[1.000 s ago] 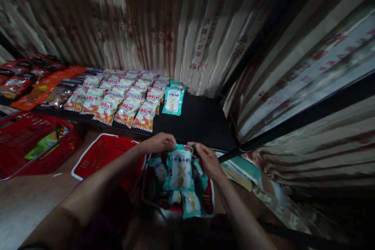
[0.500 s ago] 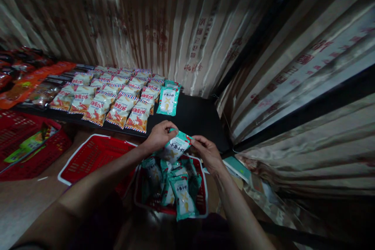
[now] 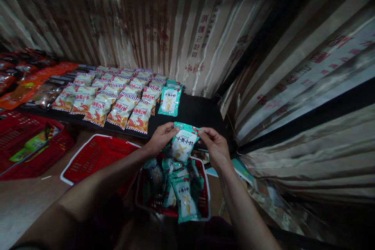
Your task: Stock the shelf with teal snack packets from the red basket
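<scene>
I hold 1 green packet [image 3: 185, 142] by top corners: left hand [image 3: 161, 137] pinching 1, right hand [image 3: 216, 145] pinching other; red basket [image 3: 203, 203] of packets [image 3: 185, 200] below, black shelf [image 3: 197, 114] beyond.

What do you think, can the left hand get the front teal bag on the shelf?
Probably yes: nothing seems between the left hand and the front teal bag, though that hand grips another bag.
</scene>
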`<state>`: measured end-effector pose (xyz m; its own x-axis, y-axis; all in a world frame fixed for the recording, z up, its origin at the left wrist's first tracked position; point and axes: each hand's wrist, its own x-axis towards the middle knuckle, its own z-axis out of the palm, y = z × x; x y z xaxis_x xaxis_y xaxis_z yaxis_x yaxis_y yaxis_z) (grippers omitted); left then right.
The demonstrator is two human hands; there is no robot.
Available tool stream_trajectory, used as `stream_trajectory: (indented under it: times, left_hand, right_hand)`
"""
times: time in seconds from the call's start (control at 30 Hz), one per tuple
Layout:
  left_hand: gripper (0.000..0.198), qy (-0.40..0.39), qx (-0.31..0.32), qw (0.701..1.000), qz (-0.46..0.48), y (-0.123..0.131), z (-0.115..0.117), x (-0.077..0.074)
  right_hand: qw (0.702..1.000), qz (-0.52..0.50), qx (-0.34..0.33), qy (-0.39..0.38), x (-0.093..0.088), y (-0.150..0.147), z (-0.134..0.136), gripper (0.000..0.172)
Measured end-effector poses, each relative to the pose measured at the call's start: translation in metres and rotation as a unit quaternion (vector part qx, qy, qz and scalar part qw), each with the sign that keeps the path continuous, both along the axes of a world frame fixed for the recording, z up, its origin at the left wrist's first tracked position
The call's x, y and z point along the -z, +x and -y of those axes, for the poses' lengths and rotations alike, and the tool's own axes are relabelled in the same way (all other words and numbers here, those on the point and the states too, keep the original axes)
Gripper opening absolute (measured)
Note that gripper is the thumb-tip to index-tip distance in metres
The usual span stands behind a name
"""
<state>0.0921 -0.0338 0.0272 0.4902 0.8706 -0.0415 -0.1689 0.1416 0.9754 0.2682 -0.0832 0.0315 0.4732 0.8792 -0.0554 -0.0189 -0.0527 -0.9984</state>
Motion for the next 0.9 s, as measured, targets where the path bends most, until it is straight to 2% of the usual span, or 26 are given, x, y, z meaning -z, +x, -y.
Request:
stream_trajectory:
  times: [0.1,0.2,0.33,0.43,0.63,0.77,0.9]
  left_hand:
    - [0.043,-0.04,0.048,0.997,0.036,0.001,0.004,-0.002]
    - [0.055,-0.057,0.07,0.995,0.051,0.002,0.007,-0.001]
    - [0.057,-0.041,0.067,0.995,0.053,0.003,0.011,0.001]
    - [0.058,-0.057,0.062,0.994,0.064,0.002,0.013,0.002]
    - [0.059,-0.055,0.081,0.993,0.059,0.006,0.013,0.014]
    - [0.053,-0.005,0.074,0.997,0.009,0.005,0.009,0.024]
    - [0.053,0.066,0.089,0.991,-0.075,0.003,0.011,0.028]
  right_hand:
    - [1.0,0.004,0.018,0.002,0.003,0.003,-0.003,0.038]
    - [0.999,-0.007,0.039,0.005,0.007,0.004,-0.006,0.037]
    - [0.999,-0.024,0.048,0.001,0.01,0.002,-0.007,0.036]
    - [0.998,-0.002,0.06,0.012,0.012,-0.001,-0.009,0.034]
    - [0.996,0.039,0.073,0.021,0.016,-0.001,-0.01,0.033]
    - [0.995,0.099,-0.008,0.026,0.009,0.0,-0.006,0.035]
    - [0.977,0.193,-0.08,0.051,0.0,-0.001,-0.002,0.035]
